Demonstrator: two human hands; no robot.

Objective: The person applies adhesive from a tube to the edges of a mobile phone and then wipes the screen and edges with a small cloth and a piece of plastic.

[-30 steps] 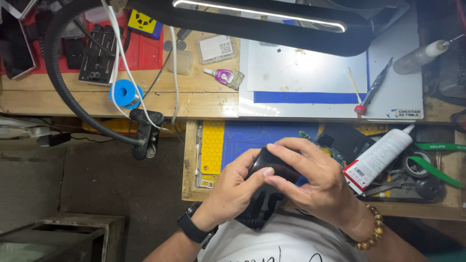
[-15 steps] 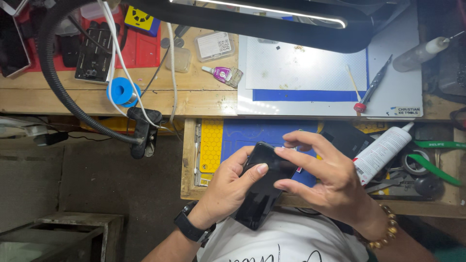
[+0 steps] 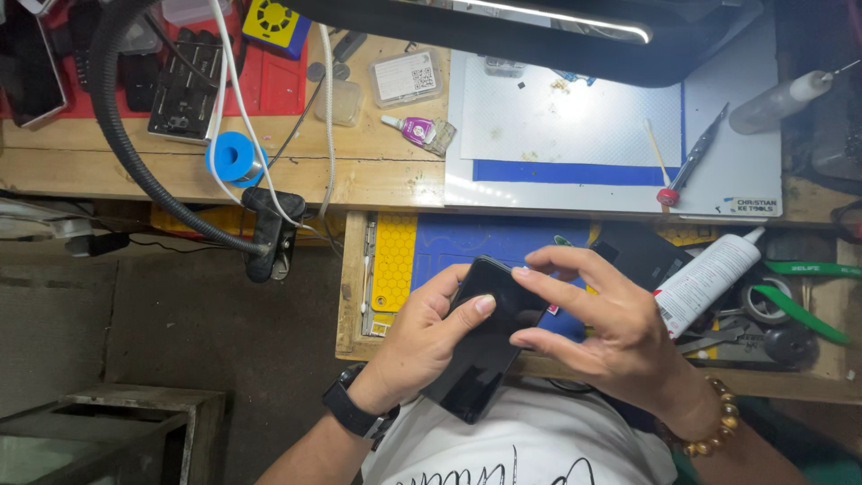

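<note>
Glossy black phone (image 3: 485,346), tilted, seemingly screen-up, above the lap

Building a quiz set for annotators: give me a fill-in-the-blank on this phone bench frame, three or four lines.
1. Both hands hold a black ____ above the drawer.
2. The left hand wears a black ____ on its wrist.
3. The right hand wears a ____ bracelet.
4. The solder spool on the wooden bench is ____ in colour.

Missing words: phone; watch; beaded; blue

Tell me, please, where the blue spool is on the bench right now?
In the head view, the blue spool sits on the wooden bench top at upper left, just above the black clamp and beside the white cable.
</note>
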